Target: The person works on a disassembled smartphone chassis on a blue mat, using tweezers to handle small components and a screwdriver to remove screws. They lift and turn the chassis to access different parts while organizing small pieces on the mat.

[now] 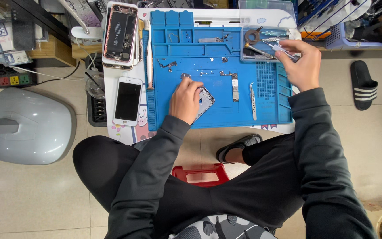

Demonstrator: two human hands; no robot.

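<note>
The left hand (pixel 185 100) lies flat, fingers curled, on an opened silver phone housing (pixel 205 102) that rests tilted on the blue repair mat (pixel 217 113), slightly left of the mat's centre; the hand covers the housing's left part, pressing it down rather than lifting it. The right hand (pixel 303 62) is at about two o'clock from the housing, well apart from it, over the clear plastic tool tray (pixel 264 42) at the mat's upper right corner, its fingers closed on a slim metal screwdriver (pixel 279 48) whose tip points toward nine o'clock. A small circuit board (pixel 234 87) lies just beside the housing at about one o'clock, and metal tweezers (pixel 253 101) lie at three o'clock of it. In my judgement, good practice here is to keep the left palm steady so the housing cannot pivot, and to seat the driver tip squarely before turning. Loose screws and small parts (pixel 186 66) are scattered at twelve o'clock on the mat; sleeves should stay clear of them. A white phone (pixel 127 101) lies face up at nine o'clock, off the mat.
</note>
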